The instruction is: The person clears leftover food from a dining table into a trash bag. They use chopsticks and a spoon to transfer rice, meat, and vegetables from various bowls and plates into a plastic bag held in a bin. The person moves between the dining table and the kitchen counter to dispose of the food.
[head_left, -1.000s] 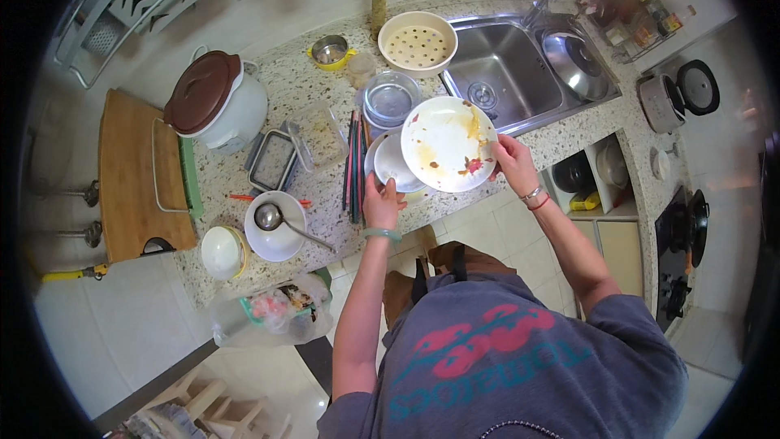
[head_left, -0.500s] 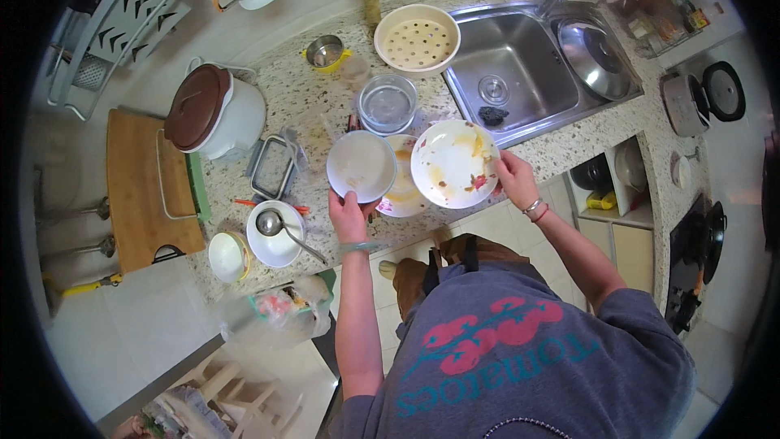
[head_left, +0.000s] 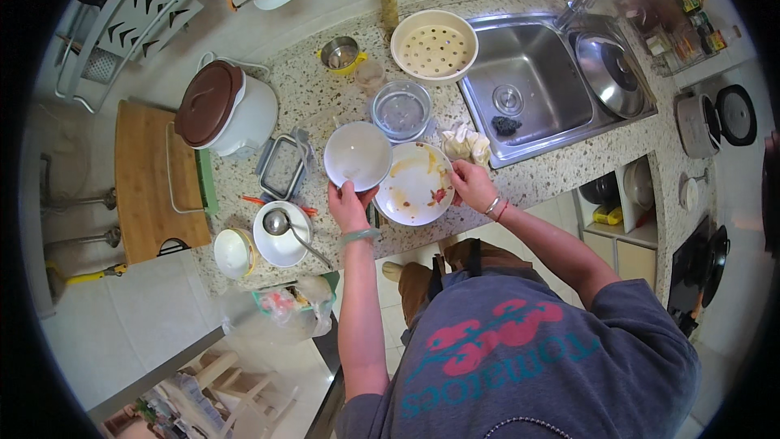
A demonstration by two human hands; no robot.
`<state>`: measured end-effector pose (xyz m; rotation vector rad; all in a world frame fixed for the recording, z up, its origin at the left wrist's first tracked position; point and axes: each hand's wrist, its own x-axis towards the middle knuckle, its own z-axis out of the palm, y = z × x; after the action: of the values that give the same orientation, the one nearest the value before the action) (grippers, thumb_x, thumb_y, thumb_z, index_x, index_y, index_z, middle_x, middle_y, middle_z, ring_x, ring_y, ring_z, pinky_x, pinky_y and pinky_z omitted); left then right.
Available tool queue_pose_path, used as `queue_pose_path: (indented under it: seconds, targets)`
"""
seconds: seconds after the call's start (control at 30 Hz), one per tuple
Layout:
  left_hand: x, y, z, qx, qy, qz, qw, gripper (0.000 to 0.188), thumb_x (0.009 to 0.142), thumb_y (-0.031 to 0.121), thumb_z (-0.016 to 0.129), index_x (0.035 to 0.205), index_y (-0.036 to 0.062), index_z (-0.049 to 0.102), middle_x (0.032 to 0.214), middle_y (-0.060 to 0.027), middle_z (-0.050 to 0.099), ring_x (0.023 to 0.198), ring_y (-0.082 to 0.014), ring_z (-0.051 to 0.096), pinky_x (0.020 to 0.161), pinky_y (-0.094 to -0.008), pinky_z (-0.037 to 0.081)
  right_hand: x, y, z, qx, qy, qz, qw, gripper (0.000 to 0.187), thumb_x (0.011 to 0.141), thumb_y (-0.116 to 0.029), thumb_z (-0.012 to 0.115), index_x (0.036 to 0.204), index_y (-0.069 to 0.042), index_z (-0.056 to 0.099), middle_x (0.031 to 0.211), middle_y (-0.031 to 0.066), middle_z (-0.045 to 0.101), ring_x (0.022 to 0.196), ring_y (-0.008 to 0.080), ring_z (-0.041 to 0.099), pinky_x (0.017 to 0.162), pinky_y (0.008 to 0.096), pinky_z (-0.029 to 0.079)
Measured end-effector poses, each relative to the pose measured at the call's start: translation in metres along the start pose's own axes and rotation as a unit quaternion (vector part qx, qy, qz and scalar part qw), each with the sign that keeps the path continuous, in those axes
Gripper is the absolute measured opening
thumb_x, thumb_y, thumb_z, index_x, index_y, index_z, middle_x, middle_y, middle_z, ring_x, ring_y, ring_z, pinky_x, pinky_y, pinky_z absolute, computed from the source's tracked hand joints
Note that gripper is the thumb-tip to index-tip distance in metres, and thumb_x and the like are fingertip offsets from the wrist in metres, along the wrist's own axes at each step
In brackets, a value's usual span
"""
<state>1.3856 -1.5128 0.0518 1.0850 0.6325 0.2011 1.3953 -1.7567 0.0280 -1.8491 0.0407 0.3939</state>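
My left hand (head_left: 349, 207) holds a white bowl (head_left: 357, 154) by its near rim, thumb over the edge. Just to its right, a white plate (head_left: 418, 183) smeared with yellow sauce and red scraps is gripped at its right rim by my right hand (head_left: 474, 185). The bowl overlaps the plate's left edge. Behind both stands a round clear glass container (head_left: 401, 110). A crumpled whitish cloth or tissue (head_left: 465, 145) lies by the plate, near the sink. Whatever lies under the plate is hidden.
Right of the plate is a steel sink (head_left: 528, 73) with a dark scrubber (head_left: 505, 125) and a pot lid (head_left: 609, 73). A perforated cream basket (head_left: 434, 45) stands behind. To the left are a bowl with a ladle (head_left: 277, 222), a glass box (head_left: 286, 167) and a lidded pot (head_left: 236, 110).
My right hand has brought the plate left and nearer me, over the spot where another soiled plate showed. The crumpled whitish piece by the sink has come into sight. The bowl stays in my left hand.
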Motion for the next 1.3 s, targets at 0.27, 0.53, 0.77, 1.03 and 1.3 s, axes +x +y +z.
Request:
queue_pose_path:
  seconds: [0.27, 0.53, 0.77, 1.03, 1.3]
  targets:
    - [0.022, -0.007, 0.070, 0.086, -0.015, 0.058, 0.994, 0.032, 0.089, 0.008, 0.048, 0.119, -0.0025, 0.044, 0.107, -0.0148, 0.056, 0.077, -0.0227, 0.066, 0.057, -0.0315, 0.060, 0.010, -0.006, 0.004, 0.006, -0.029, 0.093, 0.995, 0.018, 0.090, -0.013, 0.057, 0.085, 0.002, 0.048, 0.060, 0.0109, 0.059, 0.045, 0.0207, 0.063, 0.035, 0.0314, 0.050]
    - [0.062, -0.032, 0.092, 0.241, 0.009, 0.127, 0.962, 0.034, 0.082, 0.010, 0.059, 0.113, -0.0007, 0.048, 0.107, -0.0150, 0.047, 0.080, -0.0226, 0.059, 0.048, -0.0281, 0.057, 0.021, -0.015, -0.008, -0.025, -0.030, 0.118, 0.992, 0.026, 0.091, -0.022, 0.058, 0.084, 0.002, 0.050, 0.060, 0.0090, 0.060, 0.043, 0.0194, 0.061, 0.035, 0.0307, 0.049]
    - [0.071, -0.055, 0.085, 0.367, 0.065, 0.157, 0.915, 0.033, 0.078, 0.014, 0.061, 0.107, 0.0014, 0.053, 0.102, -0.0183, 0.053, 0.091, -0.0344, 0.055, 0.081, -0.0442, 0.045, 0.064, -0.031, -0.015, 0.124, -0.019, 0.110, 0.986, 0.037, 0.095, -0.035, 0.050, 0.089, 0.001, 0.055, 0.063, 0.0097, 0.061, 0.046, 0.0169, 0.060, 0.038, 0.0279, 0.049]
    - [0.037, -0.051, 0.064, 0.353, 0.131, 0.288, 0.881, 0.044, 0.081, 0.027, 0.072, 0.113, 0.0044, 0.053, 0.095, -0.0130, 0.050, 0.080, -0.0247, 0.056, 0.069, -0.0350, 0.049, 0.052, -0.047, 0.004, 0.277, -0.023, 0.104, 0.955, 0.028, 0.094, -0.028, 0.055, 0.091, 0.000, 0.060, 0.075, 0.0097, 0.065, 0.053, 0.0149, 0.060, 0.046, 0.0239, 0.048]
    - [-0.106, 0.063, -0.023, 0.056, 0.030, 0.203, 0.977, 0.036, 0.090, 0.012, 0.062, 0.122, 0.0038, 0.050, 0.109, -0.0050, 0.052, 0.071, -0.0080, 0.056, 0.057, -0.0207, 0.049, -0.053, -0.118, 0.092, 0.226, -0.188, 0.123, 0.948, 0.035, 0.093, -0.031, 0.056, 0.074, -0.002, 0.061, 0.059, 0.0030, 0.057, 0.048, 0.0098, 0.053, 0.043, 0.0216, 0.038]
